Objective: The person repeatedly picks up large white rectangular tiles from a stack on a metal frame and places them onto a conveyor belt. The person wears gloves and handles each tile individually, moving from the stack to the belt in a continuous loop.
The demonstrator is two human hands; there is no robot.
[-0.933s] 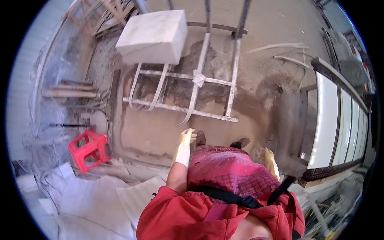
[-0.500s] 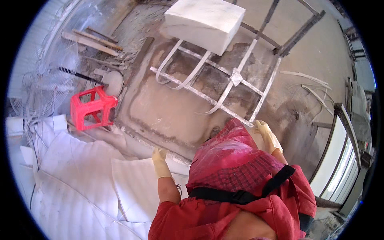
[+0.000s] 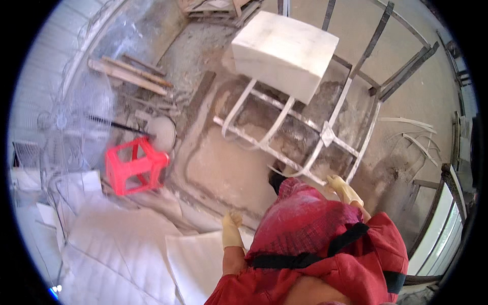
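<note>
My left hand (image 3: 233, 220), in a pale yellow glove, hangs low beside my red clothing with its fingers curled in and nothing visible in them. It is above the edge of the white sheeting (image 3: 127, 244). My right hand (image 3: 343, 190), gloved the same way, is at my other side, its fingers loosely bent and seemingly empty. Close to it is the near end of a pale metal frame (image 3: 292, 161); whether they touch I cannot tell. A large white stone block (image 3: 285, 48) sits on the far part of this frame. One dark shoe (image 3: 277, 179) shows below the frame.
A red plastic stool (image 3: 134, 165) stands at the left beside a round pale disc (image 3: 161, 133) and a wire-caged fan (image 3: 61, 122). Wooden boards (image 3: 129, 76) lie behind them. On the right are thin pale strips (image 3: 419, 145) and a dark-edged frame with white panels (image 3: 434, 226).
The view has shifted, so the block, frame and stool appear lower and farther right. My left hand's fingers look more curled. A dark shoe now shows more clearly by the frame.
</note>
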